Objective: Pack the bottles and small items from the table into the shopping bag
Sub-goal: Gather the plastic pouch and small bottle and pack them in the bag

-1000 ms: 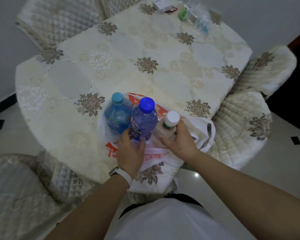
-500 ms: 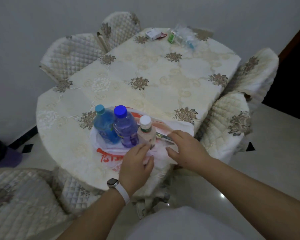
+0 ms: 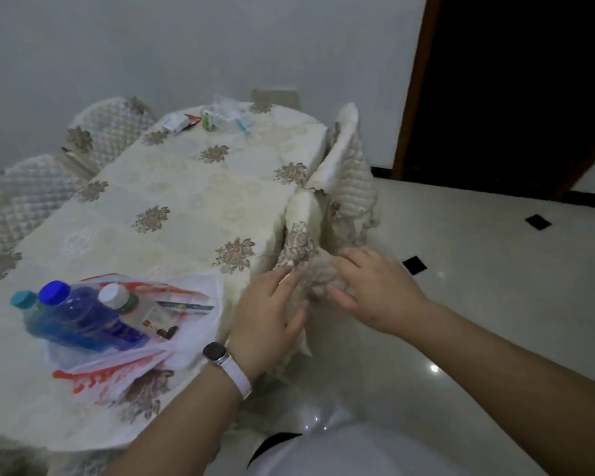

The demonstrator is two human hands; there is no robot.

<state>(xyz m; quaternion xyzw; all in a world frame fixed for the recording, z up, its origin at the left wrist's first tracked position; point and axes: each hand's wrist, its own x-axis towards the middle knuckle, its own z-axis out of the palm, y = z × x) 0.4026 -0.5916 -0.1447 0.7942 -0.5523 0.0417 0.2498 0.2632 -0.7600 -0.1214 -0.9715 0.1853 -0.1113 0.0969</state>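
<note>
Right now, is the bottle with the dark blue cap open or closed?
Closed: the dark blue cap sits on the neck of the bottle; how tightly, cannot tell.

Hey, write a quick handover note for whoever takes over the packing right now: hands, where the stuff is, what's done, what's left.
Left hand: off the job, fingers straight against the chair cover beside the table.
Right hand: on the same cover; grip too blurred to tell.
Bag: lies at the table's near end. Three bottles stand together at it beside a thin strip; whether they are inside it or just on it is unclear.
Left to do: small box and clear packets at the far end are unpacked.
</note>
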